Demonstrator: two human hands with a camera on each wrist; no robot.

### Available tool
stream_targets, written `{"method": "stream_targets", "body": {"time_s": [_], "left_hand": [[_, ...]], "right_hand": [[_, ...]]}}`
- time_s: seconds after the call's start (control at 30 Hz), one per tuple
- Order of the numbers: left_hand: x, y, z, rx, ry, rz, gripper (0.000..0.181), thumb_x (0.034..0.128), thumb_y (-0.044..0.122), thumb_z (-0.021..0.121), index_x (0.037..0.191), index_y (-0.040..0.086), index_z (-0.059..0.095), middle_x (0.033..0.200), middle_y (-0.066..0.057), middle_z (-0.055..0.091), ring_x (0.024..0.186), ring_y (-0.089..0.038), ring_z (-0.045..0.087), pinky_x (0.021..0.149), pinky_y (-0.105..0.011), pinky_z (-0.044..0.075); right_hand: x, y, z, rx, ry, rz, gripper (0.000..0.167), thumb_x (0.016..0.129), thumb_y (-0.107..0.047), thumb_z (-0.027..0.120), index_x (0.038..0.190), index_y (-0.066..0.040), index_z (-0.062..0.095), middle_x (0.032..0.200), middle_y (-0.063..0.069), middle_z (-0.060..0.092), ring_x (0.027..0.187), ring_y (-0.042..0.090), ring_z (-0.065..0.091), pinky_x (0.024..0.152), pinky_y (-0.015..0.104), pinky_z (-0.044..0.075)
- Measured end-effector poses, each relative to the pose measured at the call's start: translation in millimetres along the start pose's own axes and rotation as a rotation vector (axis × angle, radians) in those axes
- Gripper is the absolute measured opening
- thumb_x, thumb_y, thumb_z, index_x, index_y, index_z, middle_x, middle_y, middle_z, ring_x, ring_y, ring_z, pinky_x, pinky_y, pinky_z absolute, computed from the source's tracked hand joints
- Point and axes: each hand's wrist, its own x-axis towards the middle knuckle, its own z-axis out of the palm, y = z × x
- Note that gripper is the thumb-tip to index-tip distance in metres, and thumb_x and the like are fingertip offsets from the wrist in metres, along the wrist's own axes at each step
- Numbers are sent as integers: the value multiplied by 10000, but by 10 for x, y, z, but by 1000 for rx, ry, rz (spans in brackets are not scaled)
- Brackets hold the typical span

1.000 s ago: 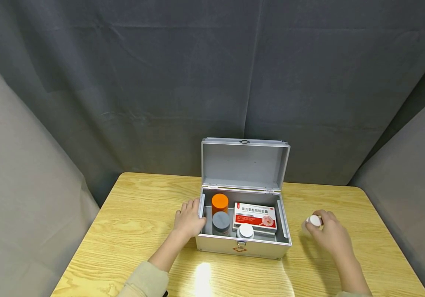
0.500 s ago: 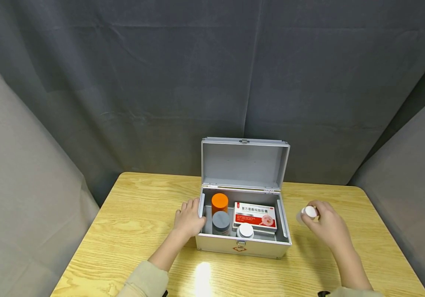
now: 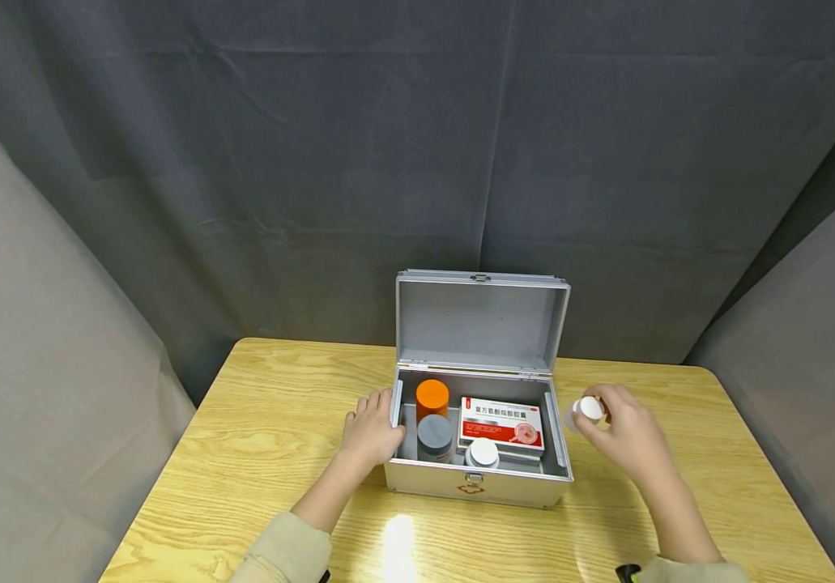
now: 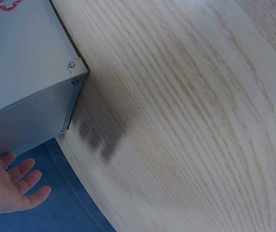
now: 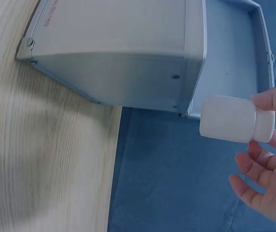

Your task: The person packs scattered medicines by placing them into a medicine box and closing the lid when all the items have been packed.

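Observation:
A silver first-aid box (image 3: 432, 480) stands on the table with its lid (image 3: 481, 321) raised. My left hand (image 3: 372, 436) rests on its left rim, thumb over the edge. In the left wrist view, the fingers (image 4: 29, 181) of that hand are loosely spread by the box's side. My right hand (image 3: 628, 436) pinches a white pill bottle (image 5: 228, 118) by its cap between thumb and fingers, held in the air just right of the box. Inside the box are an orange-capped bottle (image 3: 432, 397), a grey-capped bottle (image 3: 435, 435), a white-capped bottle (image 3: 483, 453) and a red-and-white medicine box (image 3: 502, 423).
Beneath the medicine box lies another flat carton (image 3: 526, 456), mostly hidden. The wooden table (image 3: 271, 405) extends to both sides of the first-aid box. A dark curtain (image 3: 315, 202) hangs behind the table, with paler cloth (image 3: 45, 364) at the left.
My right hand has moved left, slightly up and nearer the first-aid box, carrying the white pill bottle. The left hand and the box have stayed put.

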Motion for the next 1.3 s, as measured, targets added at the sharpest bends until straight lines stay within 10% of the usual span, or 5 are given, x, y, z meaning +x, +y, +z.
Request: {"method": "stream_targets", "body": {"time_s": [0.83,1.3], "left_hand": [[-9,11,-10,7,10,2,666,789,305,524,1382,66,336,1336,-127,408,1205,-318,362,924,-521,319],[-9,26,-20,9,4,-3,665,786,308,515,1382,77,335,1335,-115,408,1208,-307,360,928,-509,317]], "right_hand": [[81,-234,213,22,-190,-98,258,729,-201,705,938,-87,604,842,20,550,661,153,479,587,324,400],[98,-229,384,14,-193,-350,252,673,-201,745,871,-115,616,789,-67,532,697,92,498,621,311,434]]}}
